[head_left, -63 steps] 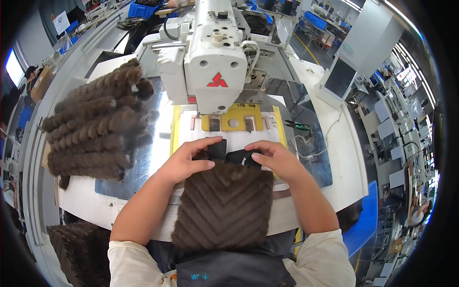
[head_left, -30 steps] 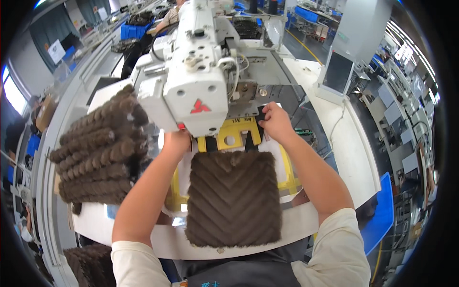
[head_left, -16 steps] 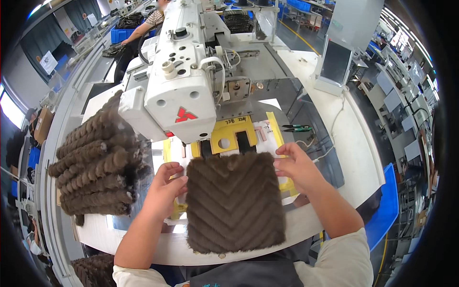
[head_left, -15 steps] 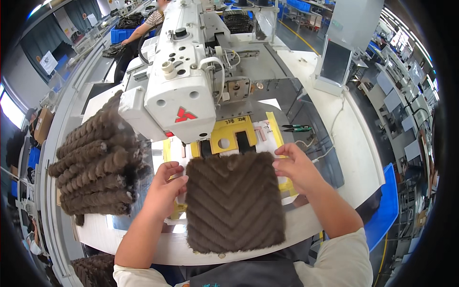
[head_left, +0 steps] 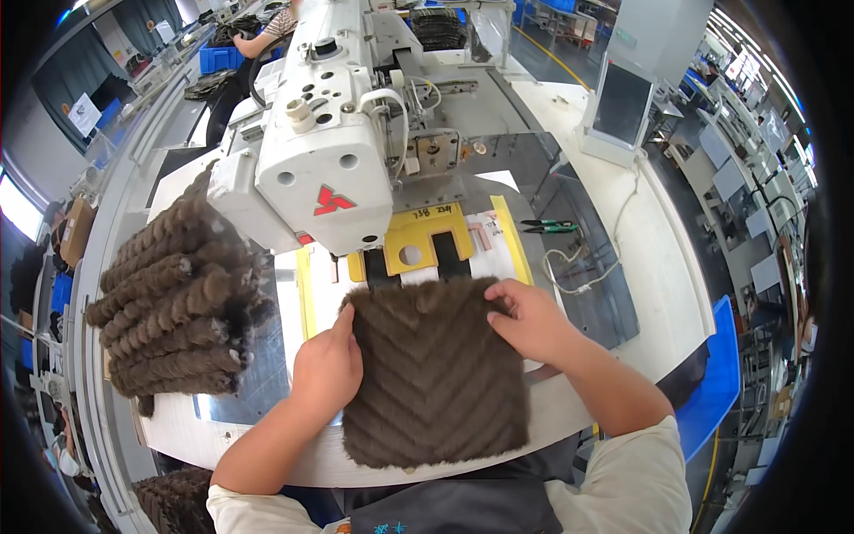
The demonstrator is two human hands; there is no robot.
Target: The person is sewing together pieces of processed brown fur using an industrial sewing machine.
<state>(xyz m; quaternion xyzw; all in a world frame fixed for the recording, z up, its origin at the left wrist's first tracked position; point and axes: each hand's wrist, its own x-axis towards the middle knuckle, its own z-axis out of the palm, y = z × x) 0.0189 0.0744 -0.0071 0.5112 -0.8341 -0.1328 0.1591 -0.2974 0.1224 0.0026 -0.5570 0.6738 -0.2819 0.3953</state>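
Observation:
A square brown fur panel point(head_left: 431, 374) with a chevron pattern lies in front of the white sewing machine head point(head_left: 325, 173). My left hand point(head_left: 325, 360) grips its left edge, fingertips near the upper corner. My right hand point(head_left: 529, 320) pinches its upper right corner. Above the panel, a yellow template point(head_left: 449, 222) with a round hole and dark straps point(head_left: 454, 271) sits on a white sheet point(head_left: 503, 267) edged with yellow tape. The straps' lower ends are hidden by the panel.
Brown fur rolls point(head_left: 169, 303) lie to the left. Green-handled snips point(head_left: 547, 227), a cord and a small screen point(head_left: 620, 107) are right. A blue tray point(head_left: 716, 374) hangs beside the table point(head_left: 667, 258). A co-worker's arm point(head_left: 256, 40) shows behind.
My hands came back from beside the template to the panel's sides and now grip it, having been just outside its edges half a second ago. The panel's top edge is slightly higher in view.

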